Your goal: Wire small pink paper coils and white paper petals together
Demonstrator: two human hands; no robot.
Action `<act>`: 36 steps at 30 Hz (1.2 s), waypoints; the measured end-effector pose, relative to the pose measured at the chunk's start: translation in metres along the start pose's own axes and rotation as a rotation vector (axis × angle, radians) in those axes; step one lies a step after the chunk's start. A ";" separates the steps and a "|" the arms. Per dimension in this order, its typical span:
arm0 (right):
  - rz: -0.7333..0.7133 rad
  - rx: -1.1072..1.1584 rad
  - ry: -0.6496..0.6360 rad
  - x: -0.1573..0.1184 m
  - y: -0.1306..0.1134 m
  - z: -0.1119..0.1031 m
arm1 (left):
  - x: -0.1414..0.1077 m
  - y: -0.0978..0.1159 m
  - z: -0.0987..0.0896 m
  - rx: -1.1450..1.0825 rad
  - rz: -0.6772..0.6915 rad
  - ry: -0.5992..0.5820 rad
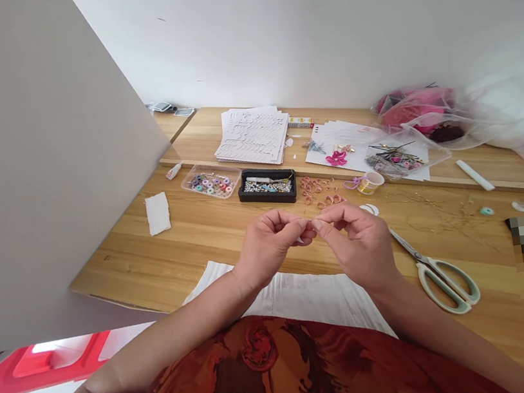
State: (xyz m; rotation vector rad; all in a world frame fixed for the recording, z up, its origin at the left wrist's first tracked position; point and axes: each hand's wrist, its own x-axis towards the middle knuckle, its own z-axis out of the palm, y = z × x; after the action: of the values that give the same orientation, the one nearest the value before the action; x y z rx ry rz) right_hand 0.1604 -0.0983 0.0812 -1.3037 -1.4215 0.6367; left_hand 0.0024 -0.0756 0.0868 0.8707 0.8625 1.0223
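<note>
We have the left hand (pixel 268 242) clenched in a fingertip pinch on a small pale piece (pixel 300 240), too small to identify, on the near side of the black tray (pixel 267 188). The right hand (pixel 357 245) is curled in, its fingertips (pixel 317 222) touching the left's, and we can't tell whether it grips the piece too. Around the tray: clear plastic box of beads (pixel 211 181) just left, copper-pink rings (pixel 315 192) just right, scissors (pixel 442 278) well off to the near right, stacked white paper sheets (pixel 253 136) beyond.
</note>
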 end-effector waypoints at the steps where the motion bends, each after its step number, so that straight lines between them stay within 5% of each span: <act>1: -0.010 -0.010 0.005 0.000 -0.001 0.000 | 0.000 0.000 0.000 -0.002 -0.002 0.003; 9: -0.008 -0.074 0.022 0.001 0.002 -0.005 | 0.003 -0.001 -0.001 0.001 -0.020 0.000; 17: 0.113 0.056 -0.132 0.005 0.002 -0.018 | 0.007 -0.001 -0.008 -0.016 -0.008 0.004; 36: -0.007 0.260 -0.254 -0.004 -0.001 0.013 | 0.010 -0.002 -0.010 -0.210 -0.133 -0.062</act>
State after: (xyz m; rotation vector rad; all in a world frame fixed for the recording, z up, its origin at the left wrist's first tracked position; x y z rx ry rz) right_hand 0.1477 -0.0992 0.0770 -1.0393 -1.4876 0.9757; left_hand -0.0032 -0.0648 0.0788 0.6556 0.7359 0.9458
